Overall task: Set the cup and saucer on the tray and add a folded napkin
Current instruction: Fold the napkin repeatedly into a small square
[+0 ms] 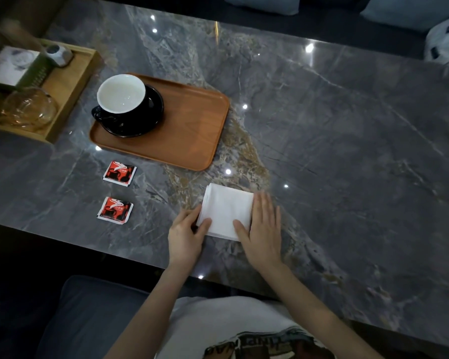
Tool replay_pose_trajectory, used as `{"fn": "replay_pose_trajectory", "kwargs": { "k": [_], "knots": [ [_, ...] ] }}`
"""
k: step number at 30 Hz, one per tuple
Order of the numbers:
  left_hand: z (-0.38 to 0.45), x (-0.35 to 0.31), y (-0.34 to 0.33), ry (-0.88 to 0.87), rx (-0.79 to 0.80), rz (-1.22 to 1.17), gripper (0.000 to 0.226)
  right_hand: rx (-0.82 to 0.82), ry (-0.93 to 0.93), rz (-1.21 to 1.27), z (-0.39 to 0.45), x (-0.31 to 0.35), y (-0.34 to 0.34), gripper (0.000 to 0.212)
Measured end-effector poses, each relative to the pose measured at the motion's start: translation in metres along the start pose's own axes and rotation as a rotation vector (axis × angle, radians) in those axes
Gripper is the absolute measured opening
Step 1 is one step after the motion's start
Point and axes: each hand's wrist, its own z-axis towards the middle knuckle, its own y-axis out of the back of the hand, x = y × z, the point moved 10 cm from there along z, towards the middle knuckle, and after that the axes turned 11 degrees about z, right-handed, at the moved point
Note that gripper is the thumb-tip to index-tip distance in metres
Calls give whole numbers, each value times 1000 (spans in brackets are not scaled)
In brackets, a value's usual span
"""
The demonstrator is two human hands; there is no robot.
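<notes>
A black cup with a white inside (121, 94) stands on its black saucer (151, 117) at the left end of the brown wooden tray (192, 130). A white folded napkin (226, 209) lies on the grey marble table near the front edge, to the right of and below the tray. My left hand (186, 235) pinches the napkin's lower left corner between thumb and fingers. My right hand (263, 229) lies flat, fingers spread, pressing on the napkin's right edge.
Two red sachets (119, 171) (115, 210) lie left of the napkin. A lighter wooden tray (68, 81) at far left holds a box (13, 67), a glass vessel (29, 106) and a small grey object (59, 54). Cushions line the far side.
</notes>
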Motion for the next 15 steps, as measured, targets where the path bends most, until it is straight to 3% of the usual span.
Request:
{"fn": "replay_pose_trajectory", "kwargs": {
  "k": [4,9,12,15],
  "knots": [
    [-2,0,0,7,2,9,38,33,-99,-62,0,-15,-7,92],
    [0,2,-3,52,49,10,37,89,-117,46,-1,-14,-12,87],
    [4,7,-7,118,118,-20,37,56,-155,236,3,-9,-8,84],
    [8,14,-10,189,200,-60,37,-7,-196,583,6,0,0,67]
  ]
}}
